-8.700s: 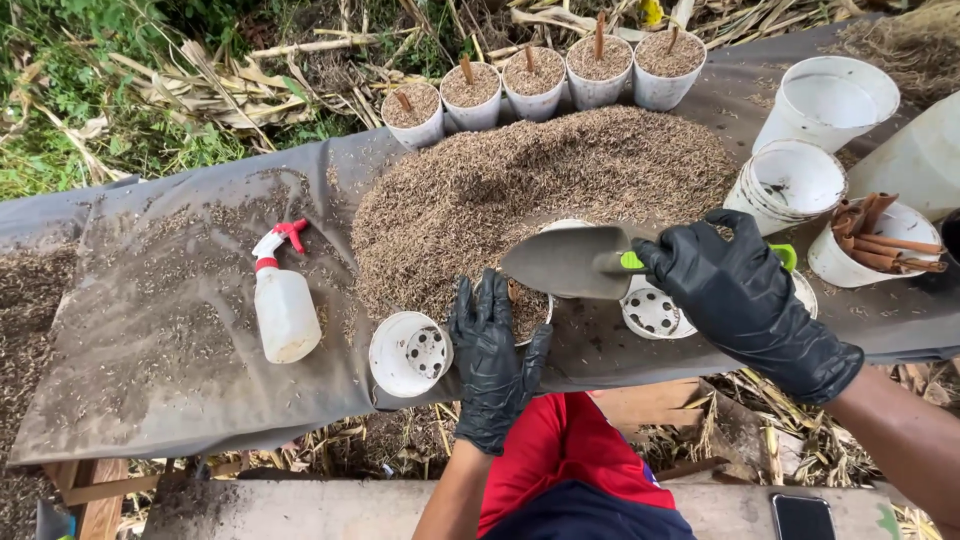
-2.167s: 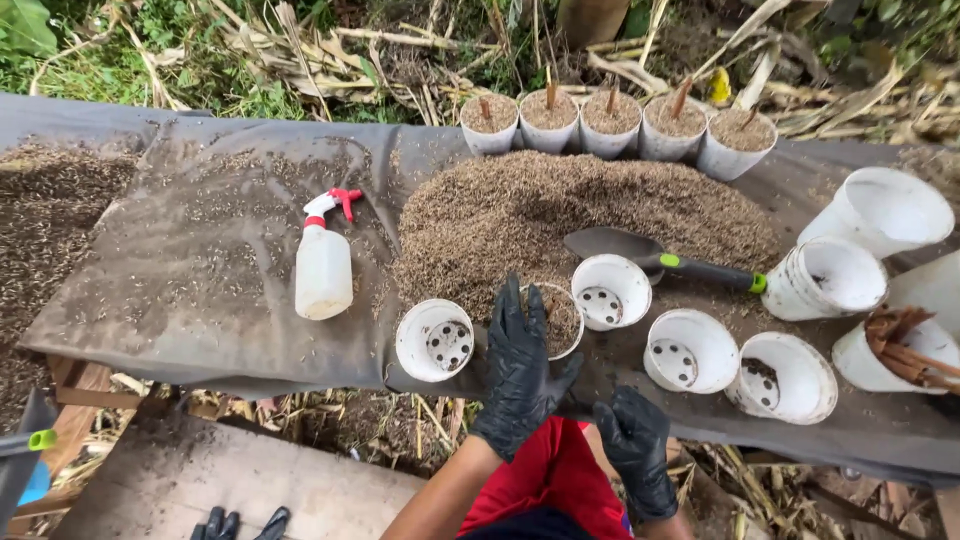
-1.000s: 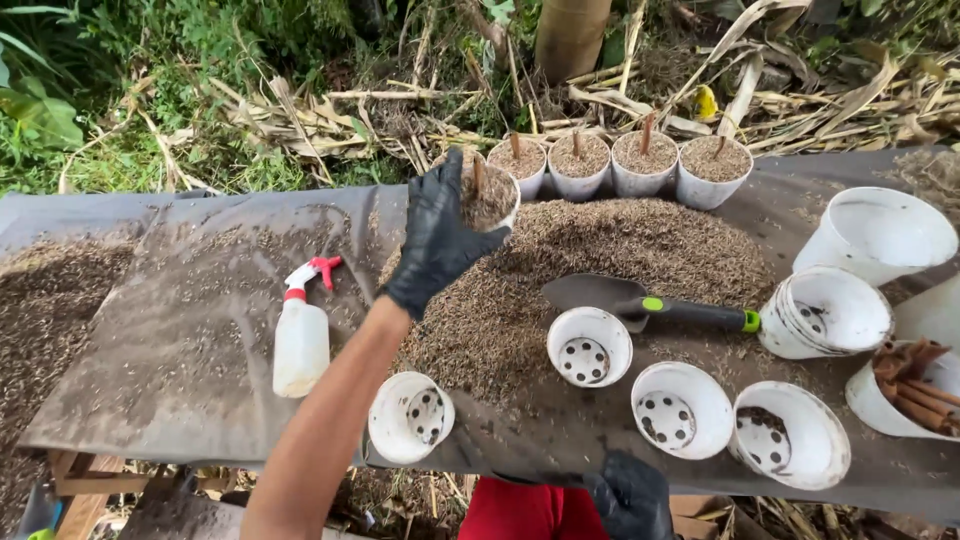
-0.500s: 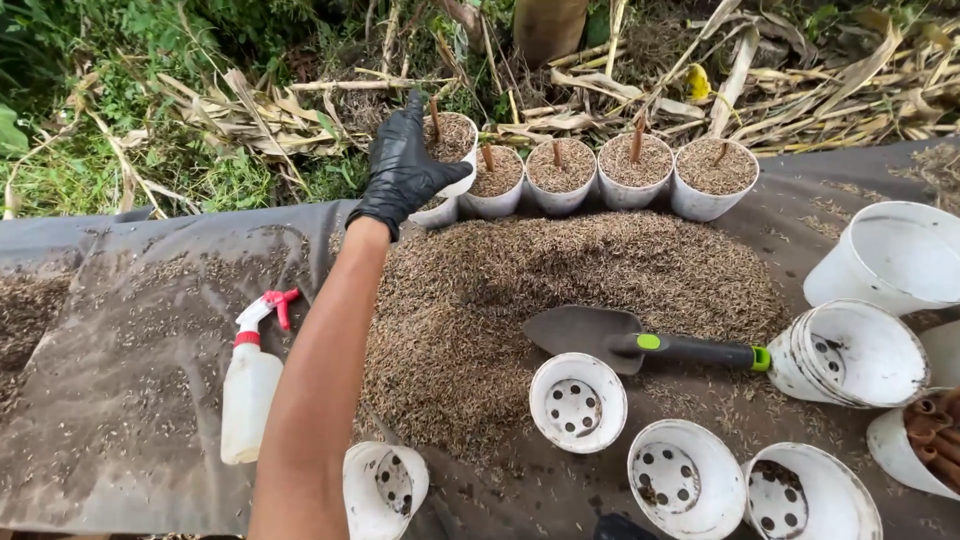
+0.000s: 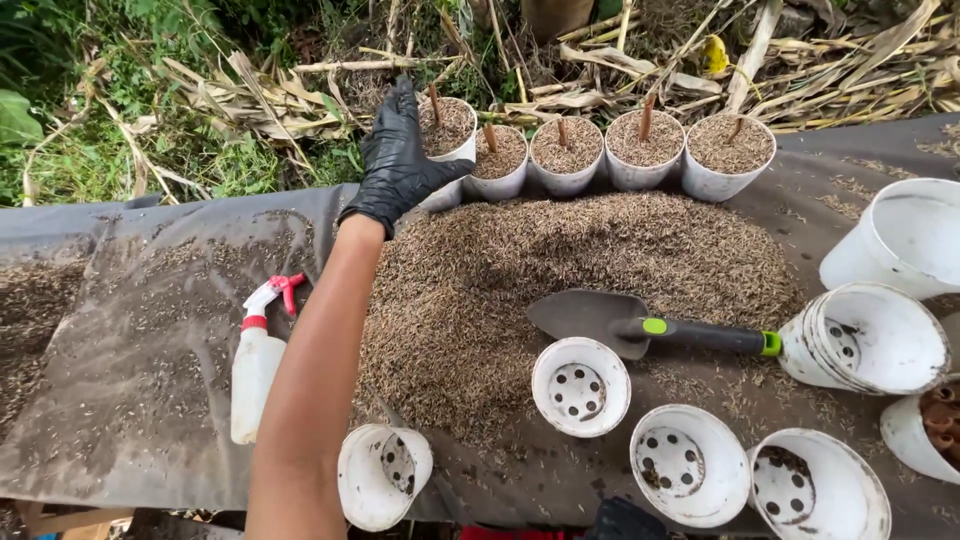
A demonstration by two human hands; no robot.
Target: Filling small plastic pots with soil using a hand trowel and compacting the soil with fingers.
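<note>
Grey sheeting (image 5: 150, 330) is spread under husk; at 11 o'clock the filled pot (image 5: 447, 140) is gripped by the gloved left hand (image 5: 400, 160). Tipping against its neighbour (image 5: 498, 165) is risked.

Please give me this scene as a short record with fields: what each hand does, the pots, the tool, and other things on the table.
left hand: black glove, resting on the leftmost filled pot at the far edge
right hand: only a dark glove tip at the bottom edge; open or shut cannot be told
filled pots: five white ones in a row, each with a stick
empty pots: several white, lying near the front edge
tool: trowel lying on the husk pile
other: spray bottle lying on the grey sheet
</note>
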